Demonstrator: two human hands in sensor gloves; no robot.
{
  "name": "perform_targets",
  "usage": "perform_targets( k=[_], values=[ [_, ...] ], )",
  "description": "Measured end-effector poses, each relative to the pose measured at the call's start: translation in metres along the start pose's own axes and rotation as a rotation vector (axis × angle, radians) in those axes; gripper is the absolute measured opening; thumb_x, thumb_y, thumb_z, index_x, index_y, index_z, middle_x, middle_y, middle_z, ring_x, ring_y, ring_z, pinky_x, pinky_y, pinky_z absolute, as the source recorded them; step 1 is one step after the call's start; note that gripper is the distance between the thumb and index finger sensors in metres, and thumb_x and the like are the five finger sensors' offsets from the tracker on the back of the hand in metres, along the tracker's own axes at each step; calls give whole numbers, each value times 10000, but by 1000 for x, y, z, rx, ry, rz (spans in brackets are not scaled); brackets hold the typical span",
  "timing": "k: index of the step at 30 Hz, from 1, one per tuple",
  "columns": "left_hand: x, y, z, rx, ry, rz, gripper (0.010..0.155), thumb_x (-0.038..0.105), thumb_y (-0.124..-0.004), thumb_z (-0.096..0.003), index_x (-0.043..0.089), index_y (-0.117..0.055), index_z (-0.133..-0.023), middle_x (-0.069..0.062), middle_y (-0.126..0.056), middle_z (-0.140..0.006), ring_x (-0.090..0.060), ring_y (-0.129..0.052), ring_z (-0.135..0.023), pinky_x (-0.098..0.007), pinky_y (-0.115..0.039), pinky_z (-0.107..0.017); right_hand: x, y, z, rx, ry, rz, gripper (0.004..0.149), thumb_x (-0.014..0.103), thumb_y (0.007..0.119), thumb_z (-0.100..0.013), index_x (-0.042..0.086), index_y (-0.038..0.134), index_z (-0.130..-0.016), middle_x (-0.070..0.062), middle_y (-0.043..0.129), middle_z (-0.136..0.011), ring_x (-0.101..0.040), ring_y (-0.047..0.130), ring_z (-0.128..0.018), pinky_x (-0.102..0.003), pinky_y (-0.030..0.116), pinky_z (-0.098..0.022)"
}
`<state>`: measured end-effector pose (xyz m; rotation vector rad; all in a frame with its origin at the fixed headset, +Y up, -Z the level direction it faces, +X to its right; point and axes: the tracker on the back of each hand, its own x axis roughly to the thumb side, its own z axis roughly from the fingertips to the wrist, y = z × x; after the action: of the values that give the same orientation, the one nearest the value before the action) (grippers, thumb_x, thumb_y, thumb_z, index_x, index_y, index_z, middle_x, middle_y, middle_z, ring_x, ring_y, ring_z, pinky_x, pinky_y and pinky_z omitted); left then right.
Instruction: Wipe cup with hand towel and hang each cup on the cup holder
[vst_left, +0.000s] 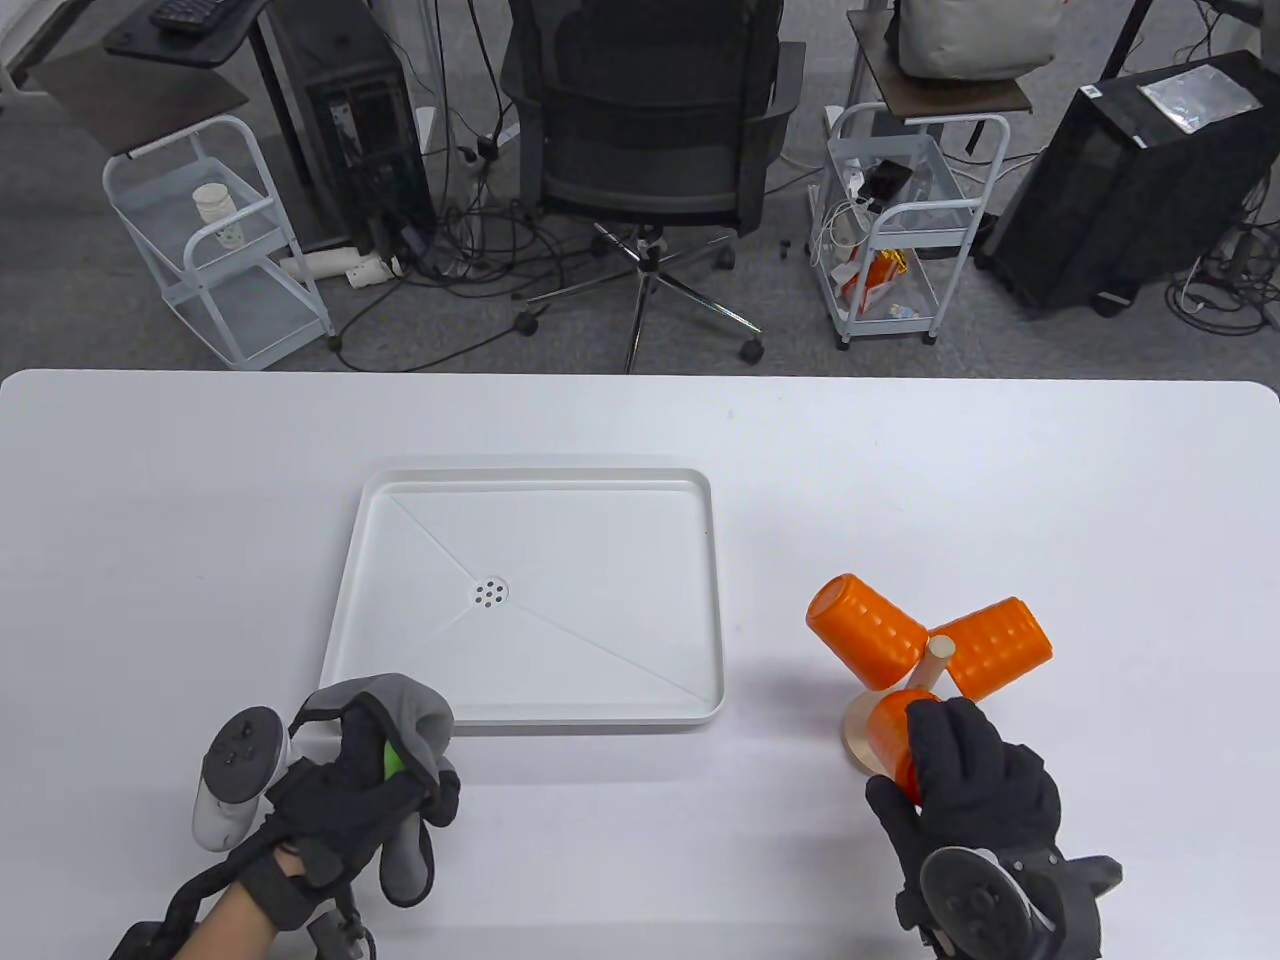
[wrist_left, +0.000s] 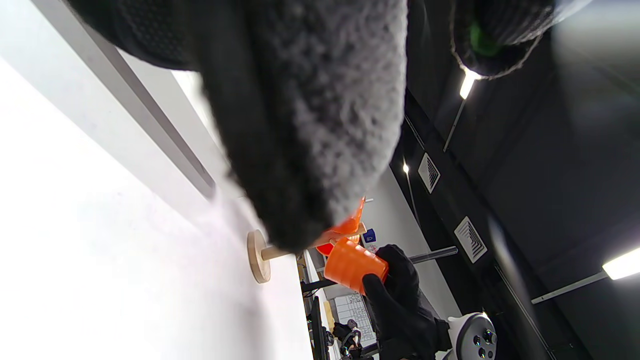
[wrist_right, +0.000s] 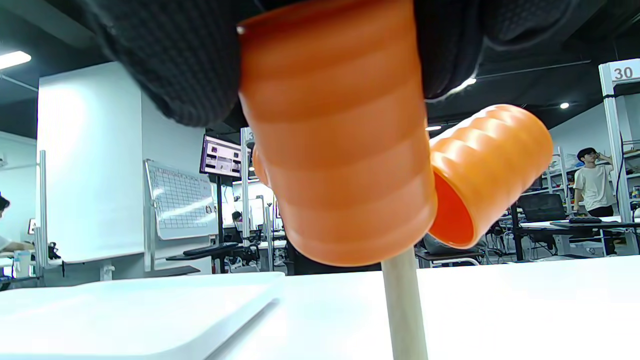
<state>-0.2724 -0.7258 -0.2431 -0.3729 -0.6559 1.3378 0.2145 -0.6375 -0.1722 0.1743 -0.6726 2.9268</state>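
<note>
2 orange cups (vst_left: 866, 632) hang on the cup holder (vst_left: 937, 662); right hand (vst_left: 968, 775) grips a 3rd cup (vst_left: 893, 742) against it, left hand (vst_left: 350, 790) clutches the towel (vst_left: 415, 722).

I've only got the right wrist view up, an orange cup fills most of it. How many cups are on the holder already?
Observer: Two cups hang on the holder; the right hand grips a third cup beside its post.
Operator: Where's the towel?
Observer: The left hand holds the grey towel, near the front left corner of the white tray.
Operator: Any cups left in the tray?
Observer: No, none lie in it.
</note>
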Motion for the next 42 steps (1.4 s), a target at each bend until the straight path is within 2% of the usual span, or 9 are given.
perform_targets(
  k=[19, 29, 37, 42],
  values=[
    [-2, -1, 1, -11, -9, -12, 838, 699, -663, -475, 438, -57, -992, -119, -208, -1121, -258, -927, -709, -574, -751, -595, 6, 25, 2, 48, -16, 159, 814, 437, 879, -427, 139, 462, -1059, -203, 503, -1062, -505, 715, -768, -685, 554, -644],
    [-3, -1, 1, -12, -11, -9, 837, 701, -661, -476, 436, -58, -993, -121, -209, -1121, -258, -927, -709, -577, -750, -594, 7, 26, 3, 76, 0, 175, 814, 460, 858, -437, 127, 456, -1062, -212, 488, -1068, -499, 696, -803, -682, 547, -653],
    [-4, -1, 1, -10, -7, -4, 837, 701, -661, -475, 436, -58, -993, -120, -209, -1121, -260, -926, -712, -578, -747, -595, 24, 10, 3, 48, -21, 93, 849, 484, 837, -448, 106, 413, -1079, -229, 424, -1104, -549, 530, -918, -701, 441, -695],
    [-4, 0, 1, -7, -3, 0, 837, 701, -661, -476, 437, -58, -992, -119, -208, -1121, -261, -925, -712, -579, -746, -597, 51, -1, -2, 17, -92, 30, 847, 508, 809, -462, 93, 412, -1084, -237, 416, -1124, -568, 477, -970, -708, 414, -711]
  ],
)
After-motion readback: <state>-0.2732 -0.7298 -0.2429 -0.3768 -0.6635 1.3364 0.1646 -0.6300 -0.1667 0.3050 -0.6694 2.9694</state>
